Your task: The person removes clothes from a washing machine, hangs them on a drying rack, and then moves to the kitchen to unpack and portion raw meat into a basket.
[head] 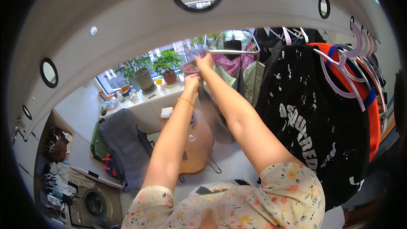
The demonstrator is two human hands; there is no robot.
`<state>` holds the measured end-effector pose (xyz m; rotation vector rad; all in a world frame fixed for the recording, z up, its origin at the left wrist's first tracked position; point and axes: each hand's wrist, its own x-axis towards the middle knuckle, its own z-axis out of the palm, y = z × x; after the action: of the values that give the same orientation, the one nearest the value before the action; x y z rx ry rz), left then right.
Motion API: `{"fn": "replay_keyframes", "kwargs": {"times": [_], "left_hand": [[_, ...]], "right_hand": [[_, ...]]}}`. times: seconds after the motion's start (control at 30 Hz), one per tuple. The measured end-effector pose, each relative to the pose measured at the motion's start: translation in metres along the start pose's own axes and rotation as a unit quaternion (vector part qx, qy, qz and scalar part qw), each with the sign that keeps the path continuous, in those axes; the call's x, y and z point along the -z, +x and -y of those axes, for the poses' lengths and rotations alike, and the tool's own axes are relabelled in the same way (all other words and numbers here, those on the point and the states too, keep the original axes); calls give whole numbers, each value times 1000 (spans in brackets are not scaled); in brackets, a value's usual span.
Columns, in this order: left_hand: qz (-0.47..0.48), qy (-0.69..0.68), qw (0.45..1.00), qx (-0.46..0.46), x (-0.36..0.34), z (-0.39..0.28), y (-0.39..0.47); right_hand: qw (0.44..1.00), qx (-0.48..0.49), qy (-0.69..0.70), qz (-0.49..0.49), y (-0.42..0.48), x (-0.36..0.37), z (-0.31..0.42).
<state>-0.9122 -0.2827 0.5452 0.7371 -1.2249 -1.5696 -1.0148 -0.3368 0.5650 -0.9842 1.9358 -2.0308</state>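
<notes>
Both my arms reach forward and up, towards a rectangular metal clip hanger [232, 52]. My left hand [192, 84] is closed at the upper end of a dark grey cloth [216, 114], which hangs down blurred between my forearms. Just above, my right hand [205, 61] has its fingers bent beside the near left corner of the hanger; what lies between them is too small to tell. Pink patterned cloth [224, 63] and pale green cloth [255, 84] hang from the hanger. Behind my hands a pinkish plant pot [190, 67] shows in part.
On my right, a black printed garment [302, 117] and an orange one [374, 127] hang on hangers. Potted plants [144, 81] line the white windowsill [133, 101]. Below are a wooden table [197, 152], a grey folded cushion [125, 146] and a washing machine [95, 203]. A pale beam [140, 16] crosses overhead.
</notes>
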Motion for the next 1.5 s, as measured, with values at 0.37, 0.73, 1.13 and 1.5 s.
{"fn": "replay_keyframes", "kwargs": {"times": [0.37,0.73,1.13,1.5], "left_hand": [[16,130,990,-50,15,-30,7],[159,257,951,-68,25,-56,13],[115,137,981,-75,-31,-53,4],[89,302,909,-273,-29,-25,-54]], "right_hand": [[951,-12,295,93,37,1,-20],[860,-27,406,308,-31,88,3],[885,-16,330,327,-21,130,-8],[976,204,82,-15,-2,164,-57]]}}
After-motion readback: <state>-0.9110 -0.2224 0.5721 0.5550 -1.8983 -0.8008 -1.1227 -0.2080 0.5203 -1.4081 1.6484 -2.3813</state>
